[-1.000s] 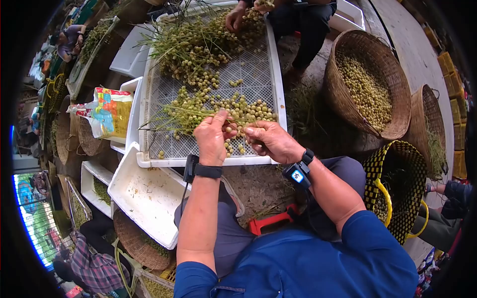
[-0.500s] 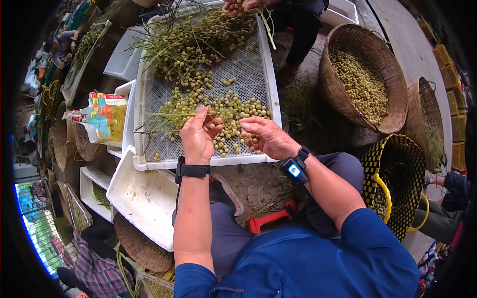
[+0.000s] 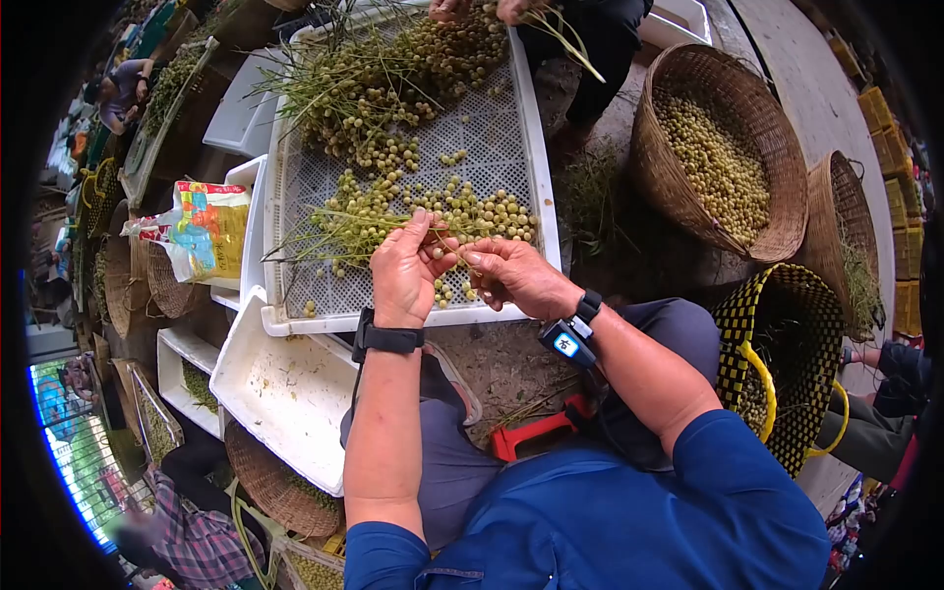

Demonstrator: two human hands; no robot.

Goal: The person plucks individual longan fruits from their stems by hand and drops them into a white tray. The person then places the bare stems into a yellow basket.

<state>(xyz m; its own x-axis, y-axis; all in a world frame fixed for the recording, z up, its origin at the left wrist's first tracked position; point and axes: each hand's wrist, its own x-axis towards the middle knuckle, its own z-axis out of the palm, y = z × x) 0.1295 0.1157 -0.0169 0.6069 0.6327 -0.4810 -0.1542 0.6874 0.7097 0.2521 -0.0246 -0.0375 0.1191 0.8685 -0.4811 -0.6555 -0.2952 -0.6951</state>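
floor (image 3: pixel 511 369): grey, littered | far left: bright gridded opening (image 3: pixel 84 452) | far right: stacked yellow crates (image 3: pixel 890 147)

Left forearm (image 3: pixel 386 433) forward, left hand (image 3: pixel 401 280) pinching; right forearm (image 3: pixel 649 364) slanted inward, right hand (image 3: pixel 523 278) curled, fingertips near left's

Right hand (image 3: pixel 521 278): closing in on left hand (image 3: pixel 401 277) after hovering apart; co-worker's hands (image 3: pixel 515 9), from where I'm standing: spreading apart, bare stalk (image 3: pixel 576 43) swinging farther outside the tray (image 3: pixel 542 187)
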